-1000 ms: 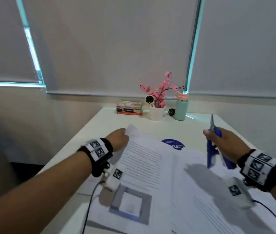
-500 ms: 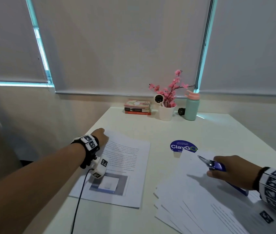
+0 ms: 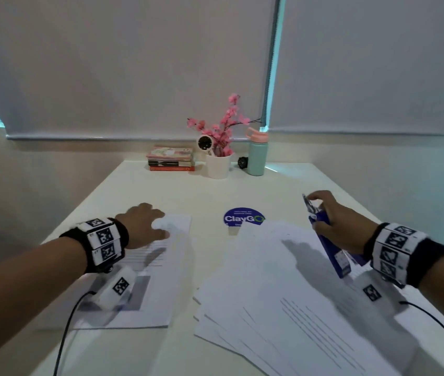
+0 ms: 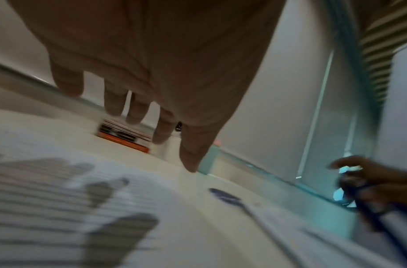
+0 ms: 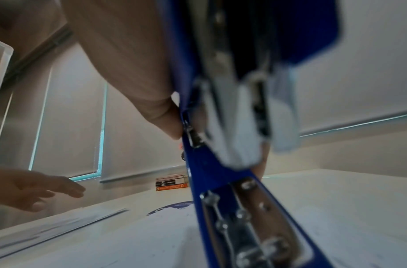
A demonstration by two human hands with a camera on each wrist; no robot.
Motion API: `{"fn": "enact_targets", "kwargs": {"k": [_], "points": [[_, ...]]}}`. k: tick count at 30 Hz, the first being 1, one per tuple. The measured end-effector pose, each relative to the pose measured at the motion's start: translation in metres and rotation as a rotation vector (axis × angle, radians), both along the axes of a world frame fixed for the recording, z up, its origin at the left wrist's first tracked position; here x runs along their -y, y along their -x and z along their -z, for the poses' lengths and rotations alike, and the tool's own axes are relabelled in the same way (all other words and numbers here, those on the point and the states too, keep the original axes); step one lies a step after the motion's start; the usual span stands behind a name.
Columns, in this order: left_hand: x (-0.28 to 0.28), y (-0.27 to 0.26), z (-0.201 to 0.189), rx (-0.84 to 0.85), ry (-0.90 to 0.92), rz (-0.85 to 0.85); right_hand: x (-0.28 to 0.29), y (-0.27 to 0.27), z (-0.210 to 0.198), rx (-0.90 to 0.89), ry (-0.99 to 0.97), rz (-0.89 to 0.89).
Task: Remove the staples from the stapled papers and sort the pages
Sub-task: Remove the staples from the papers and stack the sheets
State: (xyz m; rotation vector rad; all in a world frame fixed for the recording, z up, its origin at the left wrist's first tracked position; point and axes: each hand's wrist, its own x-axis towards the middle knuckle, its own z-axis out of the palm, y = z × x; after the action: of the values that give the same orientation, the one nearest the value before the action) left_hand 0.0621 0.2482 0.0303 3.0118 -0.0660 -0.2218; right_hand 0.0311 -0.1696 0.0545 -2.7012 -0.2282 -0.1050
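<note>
Lettering first: only readable text I found was "ClayGO" on the round blue sticker [image 3: 243, 217] stuck to the table [image 3: 161, 191], w/ smaller print above and below it too fine to read. Printed lines on the single sheet [image 3: 158, 267] at left and on the fanned stack of pages [image 3: 283, 294] at right were blurred streaks; couldn't make out a word, nor any staple. My left hand [image 3: 140, 225] hovered flat over the sheet's far corner, fingers [image 4: 115, 101] spread and straight, holding nothing; its shadow fell on the paper in the left wrist view. My right hand [image 3: 334, 226] was curled round the blue staple remover [image 3: 329, 240], raised above the stack's far right side, metal tip pointing up and away. Right wrist view was mostly filled by that tool [image 5: 232, 145], close and out of focus, rivets visible. At the far edge stood a stack of books [image 3: 171, 159], spines too small to read, a white pot of pink flowers [image 3: 219, 164], a teal bottle [image 3: 256, 156] w/ pink lid, and a small dark object btwn pot and bottle I couldn't identify. The stack's near edge ran out of frame.
</note>
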Motion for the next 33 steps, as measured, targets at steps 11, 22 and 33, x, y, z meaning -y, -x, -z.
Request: {"fn": "enact_targets", "kwargs": {"k": [11, 22, 33], "points": [[0.188, 0.042, 0.008, -0.212, -0.26, 0.711, 0.039, 0.023, -0.002, -0.139, 0.203, 0.079], [0.194, 0.092, 0.007, -0.07, -0.487, 0.738, 0.038, 0.032, 0.005, -0.302, 0.337, 0.015], [0.208, 0.056, 0.023, -0.06, -0.32, 0.701, 0.003, 0.043, 0.015, -0.38, 0.633, -0.25]]}}
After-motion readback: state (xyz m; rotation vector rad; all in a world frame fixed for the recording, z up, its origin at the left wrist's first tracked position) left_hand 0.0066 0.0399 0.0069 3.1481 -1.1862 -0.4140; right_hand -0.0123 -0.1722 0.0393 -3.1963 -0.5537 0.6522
